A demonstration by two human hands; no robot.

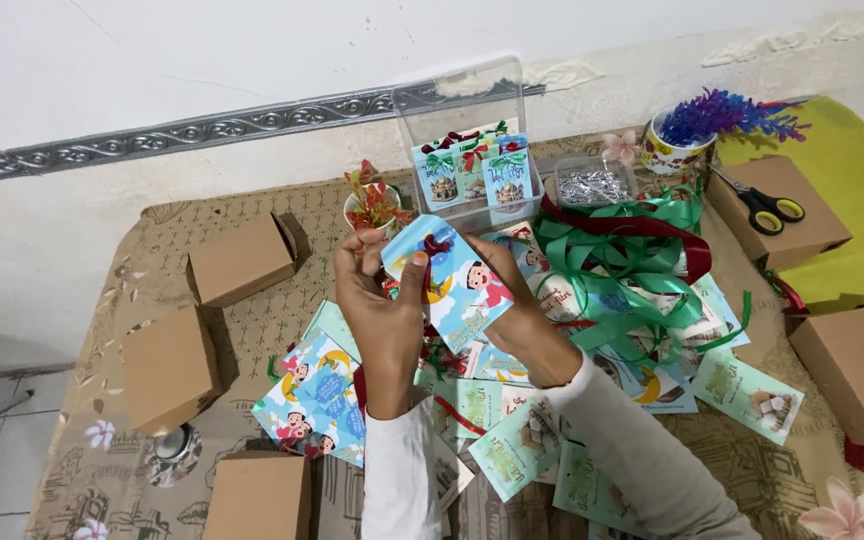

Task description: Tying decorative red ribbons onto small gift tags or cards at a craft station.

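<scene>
- The left hand (384, 305) and the right hand (517, 310) are raised together above the table (112, 440), just in front of the clear plastic box (467, 150), pinching one illustrated blue card (452, 280) between them.
- The left hand's thumb and fingers clamp the card's near-left edge; the right hand's fingers close on its right side. It seems held this way to keep it flat and tilted towards the person's eyes.
- A small dark red ribbon bow (437, 243) sits at the card's top corner, on the side nearest the box; the two-handed grip likely steadies the card around it.
- The box stands open with finished bowed cards upright inside, apparently stored so the bows are not crushed.
- Right of the box lies a tangle of green and red ribbon (622, 250), close at hand.
- More loose cards (322, 400) spread in front of the box, under the wrists.
- Brown cardboard boxes (242, 260) stand to the left and right of the box, pushed to the table's edges.
- Scissors (767, 205) rest on one cardboard box far right of the clear box.
</scene>
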